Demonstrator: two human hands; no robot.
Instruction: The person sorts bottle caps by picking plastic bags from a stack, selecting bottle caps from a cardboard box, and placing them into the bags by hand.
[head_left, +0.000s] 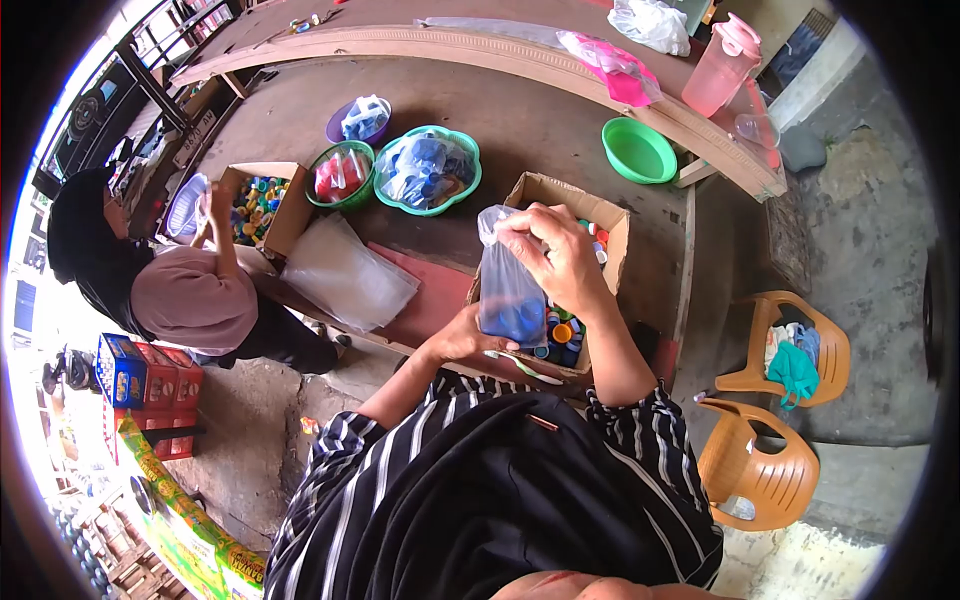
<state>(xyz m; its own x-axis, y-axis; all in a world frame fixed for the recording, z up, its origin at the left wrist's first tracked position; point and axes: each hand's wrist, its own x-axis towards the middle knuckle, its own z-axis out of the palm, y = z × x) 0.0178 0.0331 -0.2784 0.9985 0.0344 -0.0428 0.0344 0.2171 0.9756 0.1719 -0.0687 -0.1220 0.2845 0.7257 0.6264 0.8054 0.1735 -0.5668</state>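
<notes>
A clear plastic bag (512, 292) with blue items in its bottom hangs upright over the near part of a cardboard box (618, 240). My right hand (553, 254) pinches the bag near its gathered top. Lower down, my left hand (464, 334) holds the side of the bag near its bottom. Colourful bottle caps (566, 332) lie in the box, partly hidden by the bag and my right forearm. To the left of the box, a stack of flat clear plastic bags (345, 272) rests on the table.
Basins with bagged items, including a teal one (470, 195), stand farther back beside another box of caps (290, 225). A co-worker (185, 290) stands at the left. A green bowl (640, 152) sits beneath the raised shelf (480, 62). Orange chairs (770, 485) stand at right.
</notes>
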